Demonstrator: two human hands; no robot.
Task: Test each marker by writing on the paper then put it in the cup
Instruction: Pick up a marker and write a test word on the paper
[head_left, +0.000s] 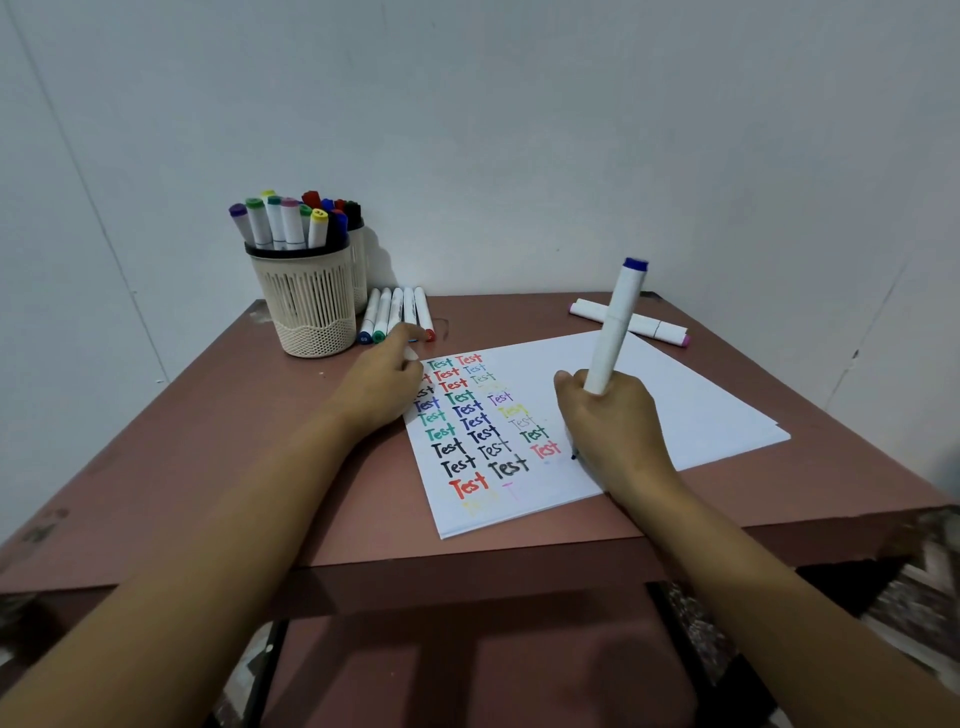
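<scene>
On the brown table (208, 441), the right hand (613, 415) grips a white marker (615, 332) low on its barrel in a writing hold. The blue end cap points up and the dark tip is down on the paper (675, 395), just right of a red "Test". The left hand (384, 384) lies relaxed on the paper's left edge, holding nothing, its fingertips near a row of markers (397, 312) beside the cup (311, 306). The cup stands at the back left, well apart from the writing hand and already crowded with markers. The white marker looks light, rigid and smooth, so a slack pinch could let it slip. A hold near the tip suits writing; mid-barrel would probably suit dropping it into the cup. A pink-ended marker (649, 325) lies behind the paper.
</scene>
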